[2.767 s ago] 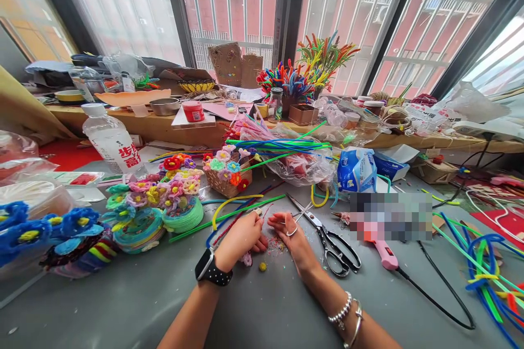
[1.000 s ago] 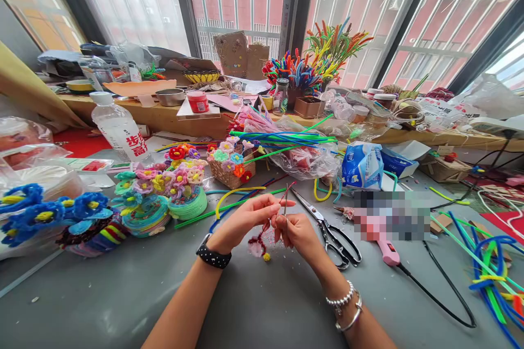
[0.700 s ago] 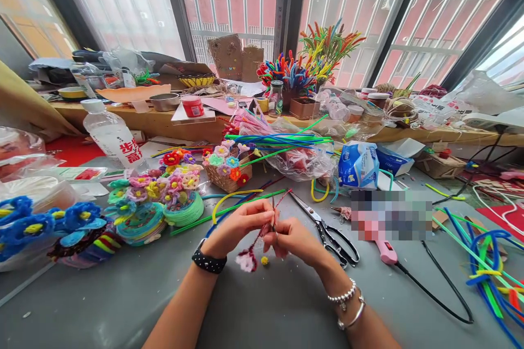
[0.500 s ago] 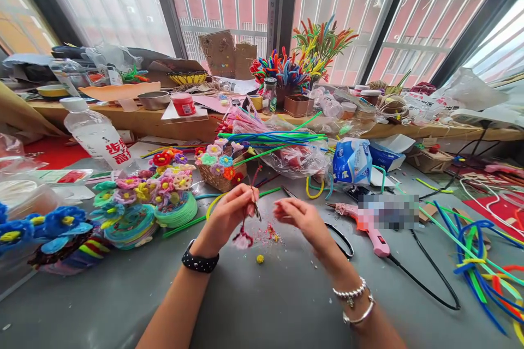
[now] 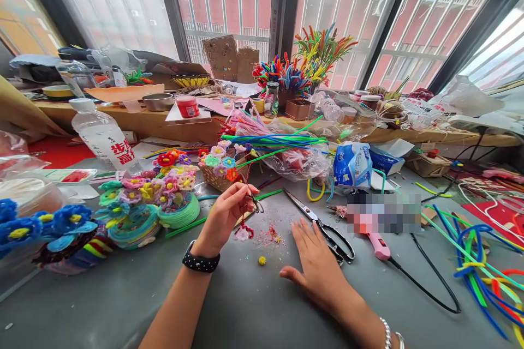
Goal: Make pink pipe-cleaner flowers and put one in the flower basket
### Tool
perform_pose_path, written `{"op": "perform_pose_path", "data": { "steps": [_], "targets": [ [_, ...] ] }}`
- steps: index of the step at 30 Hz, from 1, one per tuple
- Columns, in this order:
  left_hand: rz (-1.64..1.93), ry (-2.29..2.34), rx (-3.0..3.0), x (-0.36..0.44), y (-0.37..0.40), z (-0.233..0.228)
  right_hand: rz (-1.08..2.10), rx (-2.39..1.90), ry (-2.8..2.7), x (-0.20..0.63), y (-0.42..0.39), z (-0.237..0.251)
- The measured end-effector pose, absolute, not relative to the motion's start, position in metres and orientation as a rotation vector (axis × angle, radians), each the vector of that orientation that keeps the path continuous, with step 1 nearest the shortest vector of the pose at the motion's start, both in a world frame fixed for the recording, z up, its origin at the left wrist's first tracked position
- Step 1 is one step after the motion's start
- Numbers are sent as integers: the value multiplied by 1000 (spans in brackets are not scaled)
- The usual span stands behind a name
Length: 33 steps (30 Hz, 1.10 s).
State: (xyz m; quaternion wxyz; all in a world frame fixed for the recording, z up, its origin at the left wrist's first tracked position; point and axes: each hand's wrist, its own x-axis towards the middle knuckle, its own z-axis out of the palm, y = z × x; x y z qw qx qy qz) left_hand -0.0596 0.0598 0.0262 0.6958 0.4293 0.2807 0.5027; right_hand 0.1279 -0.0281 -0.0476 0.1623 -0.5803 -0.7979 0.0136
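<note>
My left hand is closed in a pinch around a dark red pipe cleaner, whose thin end sticks up above the fingers. Below the fingertips hangs its pink and dark red fuzzy end. A small metal loop shows at the fingertips; what it belongs to is hidden. Palm down, my right hand lies on the table with its fingers stretched out. Its fingertips are beside the large black-handled scissors. Between the hands are colourful scraps and a yellow fuzzy ball.
Fuzzy-flower baskets stand at the left, near a plastic bottle. A pink glue gun with a black cord lies at the right, before loose pipe cleaners. Behind are a tissue pack and a bundle of green and blue pipe cleaners.
My right hand has dropped from mid-air to lie flat on the table, uncovering the scissors beside it. My left hand stays nearly in place, still pinching the pipe cleaner.
</note>
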Motion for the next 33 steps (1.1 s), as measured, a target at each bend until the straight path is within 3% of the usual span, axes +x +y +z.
{"op": "perform_pose_path", "data": {
  "steps": [8, 25, 28, 33],
  "targets": [
    [1108, 613, 951, -60, 59, 26, 170, -1668, -2265, 130, -12, -36],
    [1017, 573, 1003, -58, 56, 24, 391, -1279, -2322, 121, 19, -39],
    [1021, 566, 998, -58, 57, 23, 573, -1257, -2137, 119, 22, -36],
    [1014, 558, 1010, -59, 58, 22, 1121, -1141, -1387, 119, 29, -31]
  ]
}}
